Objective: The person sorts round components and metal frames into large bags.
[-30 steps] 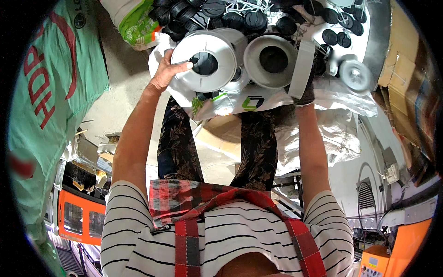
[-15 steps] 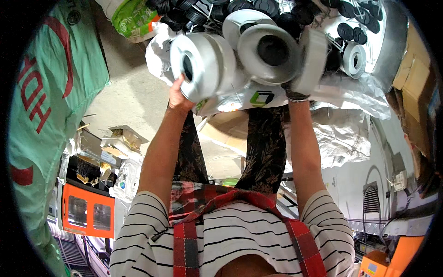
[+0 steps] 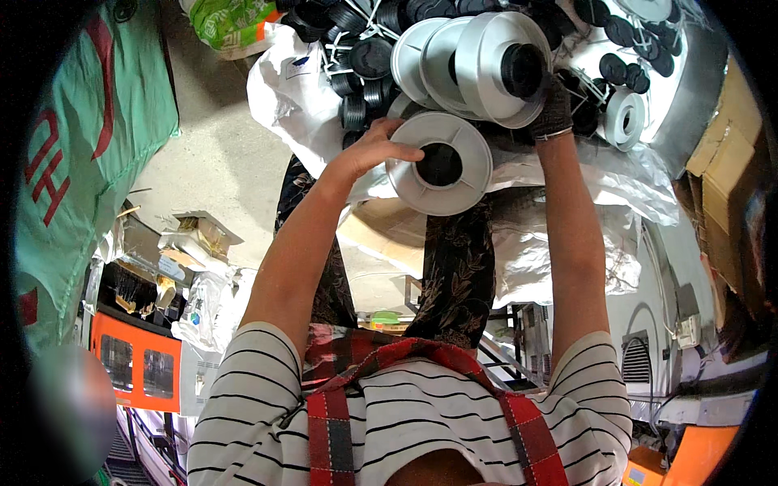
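Note:
My bare left hand (image 3: pixel 374 154) grips a light grey round flanged plastic part (image 3: pixel 401 180) by its rim. The thumb lies over its face towards the dark centre opening, and the other fingers are partly hidden behind it. Above and to the right, several similar grey flanged parts (image 3: pixel 482 77) lean in an overlapping row. My right hand (image 3: pixel 554 112), in a dark glove, is closed at the right edge of the frontmost one; its fingers are mostly hidden. Black round ribbed caps (image 3: pixel 371 58) with thin white plastic stems lie heaped around and behind the row.
A white plastic bag (image 3: pixel 284 105) lies under the heap. Another grey ring (image 3: pixel 624 120) sits on the right. A green and white sack (image 3: pixel 231 24) stands at the far left, cardboard (image 3: pixel 721 178) at the right, and an orange machine door (image 3: pixel 136 364) at lower left.
My left hand has moved right, turning a flanged part so its face points up at me. My right hand has moved up and right. The grey parts now lean in one row.

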The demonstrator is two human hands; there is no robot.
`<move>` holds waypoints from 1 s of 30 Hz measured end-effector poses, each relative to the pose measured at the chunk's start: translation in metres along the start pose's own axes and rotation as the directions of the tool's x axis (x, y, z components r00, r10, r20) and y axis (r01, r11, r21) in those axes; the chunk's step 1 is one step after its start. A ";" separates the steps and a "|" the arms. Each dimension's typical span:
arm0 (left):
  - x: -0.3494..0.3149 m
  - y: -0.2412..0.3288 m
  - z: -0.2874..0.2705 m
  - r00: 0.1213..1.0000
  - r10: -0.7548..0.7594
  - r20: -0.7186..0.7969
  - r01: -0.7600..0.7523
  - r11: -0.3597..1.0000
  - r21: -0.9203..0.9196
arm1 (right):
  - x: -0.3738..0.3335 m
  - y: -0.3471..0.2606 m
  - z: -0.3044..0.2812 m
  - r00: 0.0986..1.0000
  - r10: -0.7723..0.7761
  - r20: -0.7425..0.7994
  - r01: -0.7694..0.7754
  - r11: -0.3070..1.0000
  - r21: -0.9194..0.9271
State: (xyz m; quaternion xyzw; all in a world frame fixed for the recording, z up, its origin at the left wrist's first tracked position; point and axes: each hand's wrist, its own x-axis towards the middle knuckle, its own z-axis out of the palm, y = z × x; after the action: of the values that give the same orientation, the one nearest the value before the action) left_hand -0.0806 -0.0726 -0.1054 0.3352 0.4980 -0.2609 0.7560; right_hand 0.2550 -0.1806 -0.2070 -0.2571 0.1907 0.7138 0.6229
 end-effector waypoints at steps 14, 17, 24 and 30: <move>-0.042 0.040 0.023 0.992 0.068 -0.103 -0.089 0.973 -0.213 | 0.055 0.019 0.056 0.970 -0.177 -0.165 0.073 0.865 -0.496; -0.064 0.034 0.032 0.979 0.199 -0.039 -0.202 0.975 -0.097 | 0.016 0.019 0.101 0.929 -0.331 -0.164 0.178 0.791 -0.585; -0.206 0.083 0.065 0.920 0.392 -0.018 -0.386 0.912 0.138 | -0.143 -0.020 0.261 0.759 -0.650 0.028 0.256 0.258 -0.932; -0.369 0.102 0.080 0.719 0.667 -0.196 -0.678 0.735 0.011 | -0.255 -0.030 0.448 0.574 -0.602 0.555 0.081 -0.633 -0.770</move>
State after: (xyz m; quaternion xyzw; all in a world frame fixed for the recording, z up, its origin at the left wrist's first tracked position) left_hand -0.0961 -0.0466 0.2843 0.4925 0.4188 0.0795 0.7587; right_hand 0.2502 -0.1126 0.3048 -0.7957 -0.5000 0.1227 0.3190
